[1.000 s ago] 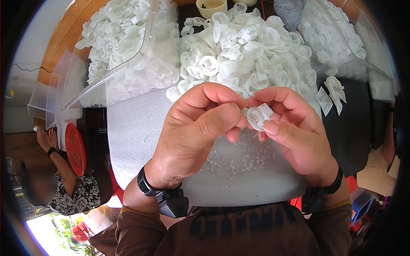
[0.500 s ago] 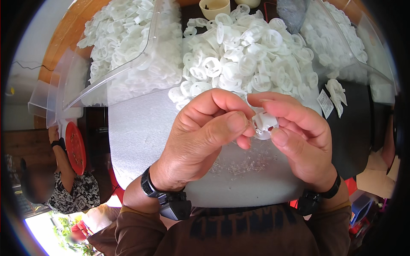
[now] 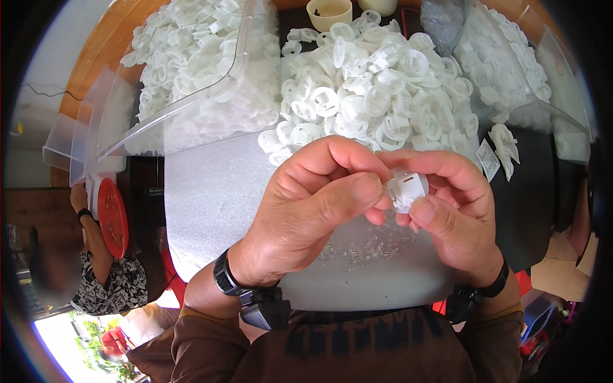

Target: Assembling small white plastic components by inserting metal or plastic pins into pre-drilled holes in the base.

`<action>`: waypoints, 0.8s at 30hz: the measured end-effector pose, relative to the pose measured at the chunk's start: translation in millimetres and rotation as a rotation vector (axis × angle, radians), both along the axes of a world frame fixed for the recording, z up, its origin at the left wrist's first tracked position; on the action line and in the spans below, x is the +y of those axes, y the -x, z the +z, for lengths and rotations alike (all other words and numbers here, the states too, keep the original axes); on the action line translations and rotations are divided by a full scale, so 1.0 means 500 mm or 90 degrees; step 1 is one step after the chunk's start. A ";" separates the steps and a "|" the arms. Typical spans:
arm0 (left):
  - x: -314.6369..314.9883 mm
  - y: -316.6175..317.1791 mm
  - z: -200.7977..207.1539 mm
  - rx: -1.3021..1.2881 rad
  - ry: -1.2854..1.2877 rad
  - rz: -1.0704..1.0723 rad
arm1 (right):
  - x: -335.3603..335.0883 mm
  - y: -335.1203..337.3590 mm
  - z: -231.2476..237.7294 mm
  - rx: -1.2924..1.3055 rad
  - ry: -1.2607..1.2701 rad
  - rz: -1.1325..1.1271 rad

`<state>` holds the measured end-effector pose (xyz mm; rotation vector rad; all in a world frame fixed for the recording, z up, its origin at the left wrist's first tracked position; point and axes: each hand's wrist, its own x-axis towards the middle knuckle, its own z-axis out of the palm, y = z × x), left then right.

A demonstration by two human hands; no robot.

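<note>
Indoors, over a grey desk [image 3: 211, 179], the right hand [image 3: 465, 223] grips a white part [image 3: 408, 190], left hand [image 3: 313, 214] hold unclear; printed slip [image 3: 488, 161] nearby.

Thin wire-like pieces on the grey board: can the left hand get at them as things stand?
Probably yes: the wire-like pieces lie close by, with nothing seen on top of them. But the left hand is pinched beside the white plastic part.

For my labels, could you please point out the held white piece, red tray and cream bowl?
Held white piece [image 3: 412, 189], head view: slotted face.
Red tray [image 3: 124, 220], head view: right rim.
Cream bowl [image 3: 331, 23], head view: outer wall.
</note>
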<state>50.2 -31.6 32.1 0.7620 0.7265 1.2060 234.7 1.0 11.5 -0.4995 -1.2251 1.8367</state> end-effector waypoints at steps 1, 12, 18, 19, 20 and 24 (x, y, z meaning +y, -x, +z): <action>0.000 0.000 0.001 0.004 0.003 0.002 | 0.006 -0.008 -0.004 0.033 0.004 0.040; 0.005 0.008 -0.017 -0.108 -0.032 -0.045 | -0.002 -0.002 0.007 0.101 0.069 0.090; 0.001 0.001 -0.013 -0.079 -0.084 -0.058 | -0.007 0.011 0.003 0.058 0.030 -0.002; -0.001 -0.007 -0.002 -0.025 -0.082 -0.011 | -0.007 0.010 0.006 0.047 0.045 -0.006; -0.002 -0.011 0.004 0.029 -0.080 0.038 | -0.007 0.010 0.007 0.036 0.059 -0.008; -0.001 0.001 -0.005 0.103 -0.156 0.044 | -0.003 0.003 0.006 0.026 0.061 0.005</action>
